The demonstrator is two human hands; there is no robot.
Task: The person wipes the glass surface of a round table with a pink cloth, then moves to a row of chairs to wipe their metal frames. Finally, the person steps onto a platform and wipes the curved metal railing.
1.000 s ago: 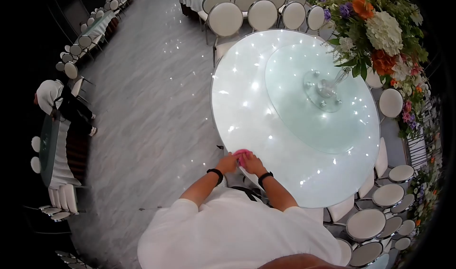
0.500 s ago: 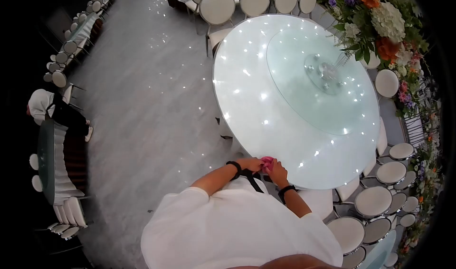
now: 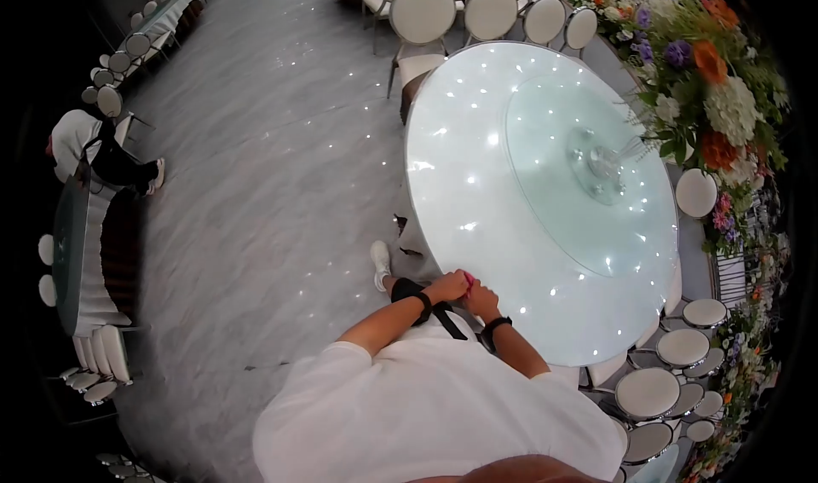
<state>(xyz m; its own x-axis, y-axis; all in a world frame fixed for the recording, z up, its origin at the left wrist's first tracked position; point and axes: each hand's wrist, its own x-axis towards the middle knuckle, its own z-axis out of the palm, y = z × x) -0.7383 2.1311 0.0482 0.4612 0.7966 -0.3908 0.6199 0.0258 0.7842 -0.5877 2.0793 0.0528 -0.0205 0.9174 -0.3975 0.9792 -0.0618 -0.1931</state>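
Both my hands meet at the near edge of a round white table (image 3: 460, 185). My left hand (image 3: 446, 288) is closed around a small bunched pink cloth (image 3: 469, 282), and only a sliver of it shows. Pressed against its other side, my right hand (image 3: 482, 300) is closed on the same cloth. A dark band circles each wrist. On the table lies a round glass turntable (image 3: 554, 202), with a clear glass piece (image 3: 603, 163) at its centre.
A large flower arrangement (image 3: 724, 99) rises over the table's far right side. White round-backed chairs (image 3: 423, 12) stand behind, and more chairs (image 3: 648, 393) crowd the right. At far left, a person (image 3: 81, 133) bends over another table (image 3: 94, 270). My white shoe (image 3: 380, 261) is on the grey floor.
My hands have closed further over the pink cloth, so less of it shows. The view has shifted, and my shoe now shows beside the table.
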